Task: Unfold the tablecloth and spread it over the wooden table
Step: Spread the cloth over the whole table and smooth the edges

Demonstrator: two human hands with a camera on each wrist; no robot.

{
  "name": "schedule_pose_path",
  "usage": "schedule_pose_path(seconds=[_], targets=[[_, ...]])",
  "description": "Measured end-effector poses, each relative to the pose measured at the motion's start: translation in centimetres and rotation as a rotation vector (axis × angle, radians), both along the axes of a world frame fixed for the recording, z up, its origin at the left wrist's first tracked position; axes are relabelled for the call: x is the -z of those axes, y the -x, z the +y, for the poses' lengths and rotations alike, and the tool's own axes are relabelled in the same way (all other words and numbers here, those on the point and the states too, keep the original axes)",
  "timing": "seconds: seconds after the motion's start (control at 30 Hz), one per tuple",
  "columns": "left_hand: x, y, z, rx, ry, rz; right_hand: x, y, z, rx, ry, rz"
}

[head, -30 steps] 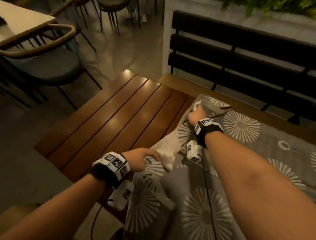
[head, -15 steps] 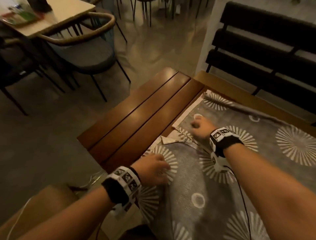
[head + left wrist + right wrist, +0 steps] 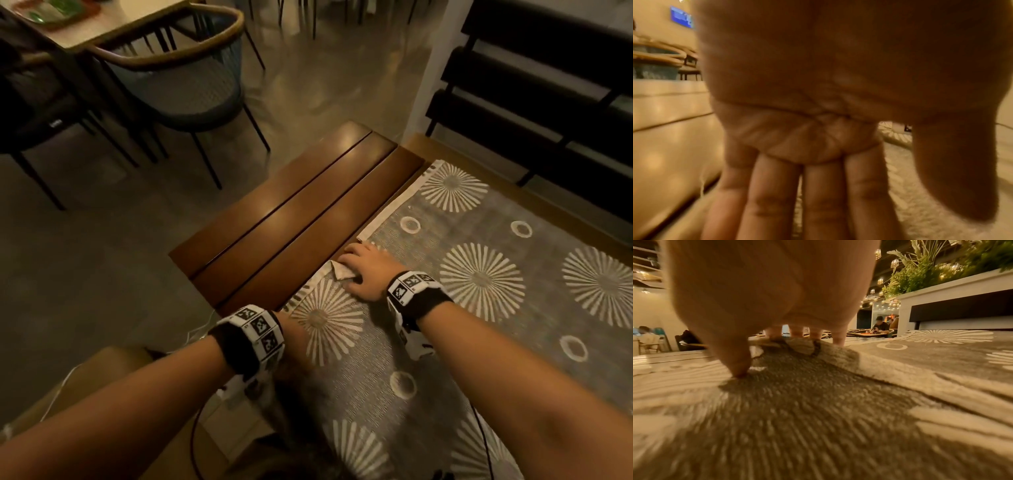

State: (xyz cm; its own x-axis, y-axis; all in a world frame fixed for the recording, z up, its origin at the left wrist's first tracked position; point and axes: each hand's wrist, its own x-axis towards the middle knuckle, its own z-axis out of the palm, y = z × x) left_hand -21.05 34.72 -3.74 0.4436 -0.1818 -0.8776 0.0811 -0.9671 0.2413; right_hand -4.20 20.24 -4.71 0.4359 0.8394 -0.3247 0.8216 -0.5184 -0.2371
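Note:
The grey tablecloth (image 3: 479, 308) with white sunbursts lies flat over the right part of the wooden table (image 3: 291, 212). Several bare slats show on the left. A small corner (image 3: 342, 271) of the cloth's left edge is flipped over. My right hand (image 3: 363, 274) rests on the cloth at that corner. In the right wrist view the right hand (image 3: 774, 352) has its thumb tip pressed on the cloth (image 3: 818, 418) and its fingertips at the raised fold. My left hand (image 3: 294, 337) sits at the cloth's near left edge, half hidden by the wristband. Its fingers (image 3: 777, 194) are straight.
A black slatted bench (image 3: 548, 102) stands behind the table on the right. A round-backed chair (image 3: 185, 78) and a light table (image 3: 113, 17) stand on the floor to the far left. A beige seat (image 3: 85, 383) and a dark cable (image 3: 195, 428) are near my left arm.
Both hands have let go of the bunched cloth, which now lies flat and further left. My right hand came back to the flipped corner. My left hand slid to the near edge.

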Motion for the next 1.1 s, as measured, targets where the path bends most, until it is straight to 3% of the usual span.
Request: schedule_pose_path(seconds=[0.1, 0.2, 0.27, 0.4, 0.57, 0.67, 0.8, 0.93, 1.1], targets=[[0.2, -0.2, 1.4, -0.009, -0.145, -0.196, 0.2, -0.9, 0.1, 0.086, -0.148, 0.044], [-0.6, -1.7, 1.0, -0.203, -0.024, -0.423, 0.3, -1.3, 0.0, 0.189, -0.297, 0.055], [-0.6, -1.9, 0.3, -0.223, 0.023, -0.413, 0.3, -1.3, -0.1, 0.336, -0.369, 0.005], [0.1, -1.7, 0.0, -0.257, 0.014, -0.363, 0.8, -1.9, -0.7, 0.607, -0.239, -0.024], [-1.2, -3.5, -0.3, -0.182, -0.051, -0.370, 0.2, -2.0, -2.0, 0.538, -0.179, 0.149], [-2.0, -5.4, -1.7, -0.146, -0.050, -0.571, -1.2, -2.5, -4.4, 0.572, -0.188, 0.178], [-1.5, -8.2, -5.2, -0.037, 0.018, -0.792, -1.6, -2.2, -10.7, 0.700, -0.185, 0.123], [0.1, -11.0, -9.1, 0.000, 0.031, -0.718, -1.2, -0.3, -20.5, 0.873, 0.040, 0.044], [2.4, -13.1, -9.1, 0.048, -0.031, -0.597, -1.1, 4.1, -32.5, 1.362, 0.316, 0.048]])
